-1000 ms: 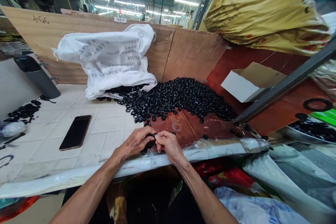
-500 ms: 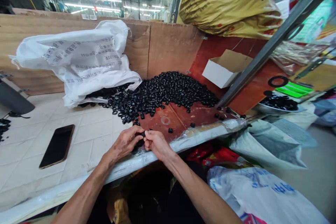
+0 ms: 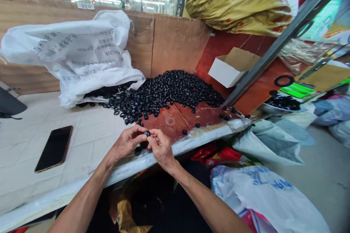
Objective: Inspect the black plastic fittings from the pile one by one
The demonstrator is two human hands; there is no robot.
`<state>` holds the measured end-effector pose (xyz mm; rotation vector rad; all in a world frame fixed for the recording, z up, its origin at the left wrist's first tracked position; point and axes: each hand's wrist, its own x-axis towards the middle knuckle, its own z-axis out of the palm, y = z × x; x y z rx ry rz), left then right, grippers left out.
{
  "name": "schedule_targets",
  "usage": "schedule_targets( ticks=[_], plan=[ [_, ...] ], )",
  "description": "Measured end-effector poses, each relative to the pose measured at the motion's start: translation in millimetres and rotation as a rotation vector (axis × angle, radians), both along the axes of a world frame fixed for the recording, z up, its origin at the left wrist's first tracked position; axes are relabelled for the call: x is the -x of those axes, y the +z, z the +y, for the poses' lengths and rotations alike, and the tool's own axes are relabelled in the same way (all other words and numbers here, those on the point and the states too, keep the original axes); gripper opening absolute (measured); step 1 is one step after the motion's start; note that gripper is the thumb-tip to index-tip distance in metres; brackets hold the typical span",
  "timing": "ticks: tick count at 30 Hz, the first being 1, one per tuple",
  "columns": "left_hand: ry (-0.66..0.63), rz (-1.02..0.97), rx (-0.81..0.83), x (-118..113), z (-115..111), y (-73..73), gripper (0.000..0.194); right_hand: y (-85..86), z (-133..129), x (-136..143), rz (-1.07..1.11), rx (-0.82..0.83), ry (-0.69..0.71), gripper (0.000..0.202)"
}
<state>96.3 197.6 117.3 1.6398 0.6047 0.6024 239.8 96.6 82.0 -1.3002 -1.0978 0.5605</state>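
Observation:
Between my fingertips is a small black ring-shaped plastic part (image 3: 147, 133), held just above the table's front edge. My left hand (image 3: 127, 142) pinches it from the left with thumb and forefinger. From the right, my right hand (image 3: 161, 146) closes on the same part with its fingertips. A few black parts (image 3: 139, 150) lie right under my hands, partly hidden by them. Beyond my hands spreads a large pile of similar black parts (image 3: 175, 89), reaching into the mouth of a white woven sack (image 3: 93, 58).
A phone (image 3: 54, 149) lies on the pale table top (image 3: 90, 145) at left. A white carton (image 3: 225, 72) and a slanted metal post (image 3: 276, 49) stand at right. A yellow sack (image 3: 237, 0) hangs over the back. White bags (image 3: 262, 193) lie below the right edge.
The view has shifted slightly. Both hands still pinch the black part, which now shows more clearly between the fingertips; the right hand's fingers have turned around it.

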Motion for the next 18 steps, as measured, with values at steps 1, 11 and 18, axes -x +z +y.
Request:
schedule_targets(
  ticks=[1,11,18],
  plan=[
    [0.0,0.007,-0.02,0,0,0.6,0.032,0.4,0,-2,0.003,0.014,0.006,0.019],
    [-0.074,0.117,-0.386,0,7,-7.4,0.023,6.8,6,-12,0.127,0.296,0.117,0.013],
    [-0.139,0.268,-0.646,-2,3,-10.0,0.009,10.2,-36,-84,-0.806,0.261,-0.443,0.019]
  ],
)
